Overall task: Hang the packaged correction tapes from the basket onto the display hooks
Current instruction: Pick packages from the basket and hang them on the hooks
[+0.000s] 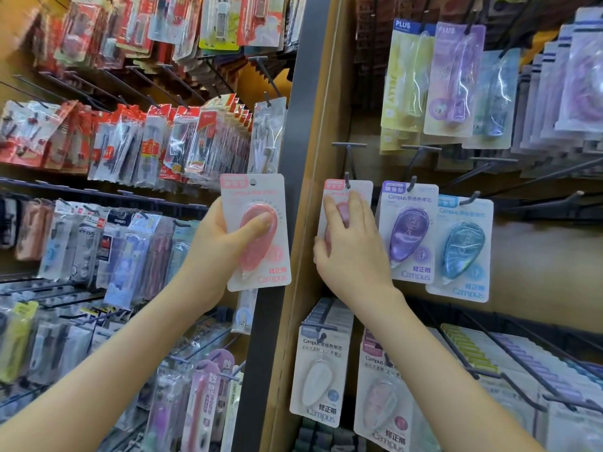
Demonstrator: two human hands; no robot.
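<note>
Hands: two, my left hand (212,236) and my right hand (352,252). Pink packs at hand height: two, the held pack (261,194) in my left, the hooked pack (363,190) under my right. Purple pack (408,233): one. Blue pack (463,249): one. Lower-row front faces: one white pack (321,380), one pale pink pack (381,402).

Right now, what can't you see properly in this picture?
- Basket: outside the head view's frame.
- Pink pack at the hook: mostly covered by the right hand; its grip is unclear.
- Red packs, top left: blurred, print unreadable.
- Bottom pink pack: cut off by the lower edge.
</note>
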